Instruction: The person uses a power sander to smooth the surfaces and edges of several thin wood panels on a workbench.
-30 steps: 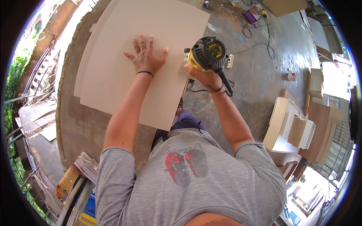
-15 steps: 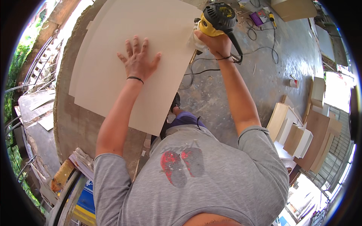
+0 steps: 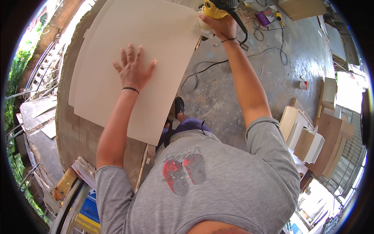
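Note:
My left hand [image 3: 134,70] lies flat on a large white panel [image 3: 165,50], its fingers spread. The panel rests on a worn brown bench top [image 3: 93,130], over a second sheet that peeks out along its left side. Up at the panel's far right edge, my right hand [image 3: 223,28] is closed round the body of a yellow and black trim router [image 3: 215,11]. The router's pale, see-through base sits against the panel's edge. Its upper part runs out of the picture, and its bit is hidden.
A dark power cord [image 3: 212,65] trails across the grey floor below the router. Farther right lie a purple box [image 3: 266,18], a small tin [image 3: 303,85] and stacked wooden drawer boxes [image 3: 298,124]. My shoe [image 3: 179,105] stands beside the bench.
My right hand and the router have moved farther away along the panel's right edge. My left hand, still flat on the panel, appears slightly lower and more to the left.

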`<state>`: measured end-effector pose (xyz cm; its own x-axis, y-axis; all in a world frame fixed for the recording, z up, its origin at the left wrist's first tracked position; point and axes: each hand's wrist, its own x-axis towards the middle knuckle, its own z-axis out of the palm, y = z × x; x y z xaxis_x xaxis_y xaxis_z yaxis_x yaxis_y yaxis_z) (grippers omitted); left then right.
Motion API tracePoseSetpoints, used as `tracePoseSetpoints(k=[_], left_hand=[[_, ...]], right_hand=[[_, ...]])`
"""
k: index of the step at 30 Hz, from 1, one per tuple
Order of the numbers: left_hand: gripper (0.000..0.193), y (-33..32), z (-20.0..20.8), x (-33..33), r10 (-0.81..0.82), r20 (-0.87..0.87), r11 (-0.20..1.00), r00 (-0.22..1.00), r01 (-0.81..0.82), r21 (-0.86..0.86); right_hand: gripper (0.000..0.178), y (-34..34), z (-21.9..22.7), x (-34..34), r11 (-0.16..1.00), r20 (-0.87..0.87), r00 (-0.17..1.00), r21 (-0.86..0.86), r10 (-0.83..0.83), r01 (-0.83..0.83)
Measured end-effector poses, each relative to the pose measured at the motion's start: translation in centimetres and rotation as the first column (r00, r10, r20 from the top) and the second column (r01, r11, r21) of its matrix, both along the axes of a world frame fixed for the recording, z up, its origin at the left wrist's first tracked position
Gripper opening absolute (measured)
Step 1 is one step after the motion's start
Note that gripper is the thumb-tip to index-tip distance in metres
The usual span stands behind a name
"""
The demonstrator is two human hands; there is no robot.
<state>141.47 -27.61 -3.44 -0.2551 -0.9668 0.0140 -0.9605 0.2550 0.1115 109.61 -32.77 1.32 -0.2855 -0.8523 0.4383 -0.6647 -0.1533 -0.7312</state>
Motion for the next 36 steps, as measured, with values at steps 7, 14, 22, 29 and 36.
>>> tracePoseSetpoints(k=[7,14,22,29,36], left_hand=[[0.074,-0.2,-0.6,0.1,-0.012,0.009,1.0,1.0,0.012,-0.022],[0.076,-0.2,-0.8,0.6,0.004,-0.003,1.0,1.0,-0.004,-0.013],[0.113,2.6,0.9,-5.9,-0.329,-0.627,0.943,0.706,0.277,-0.183],[0.125,8.5,8.2,-16.4,-0.358,-0.913,0.883,0.193,0.388,-0.264],[0.104,9.7,9.9,-15.4,-0.406,-0.906,0.807,0.121,0.512,-0.293]], right_hand=[[0.054,-1.8,0.5,-1.7,0.997,0.027,0.999,0.067,-0.04,0.038],[0.062,-5.4,-0.6,-4.8,0.999,0.025,0.999,0.007,-0.04,0.04],[0.046,6.6,3.1,-4.0,0.984,0.181,0.976,0.111,0.12,-0.141],[0.054,18.0,1.1,3.5,0.978,0.707,0.685,-0.041,0.174,-0.206],[0.065,24.2,-7.6,1.8,0.917,0.485,0.821,0.085,0.303,-0.389]])
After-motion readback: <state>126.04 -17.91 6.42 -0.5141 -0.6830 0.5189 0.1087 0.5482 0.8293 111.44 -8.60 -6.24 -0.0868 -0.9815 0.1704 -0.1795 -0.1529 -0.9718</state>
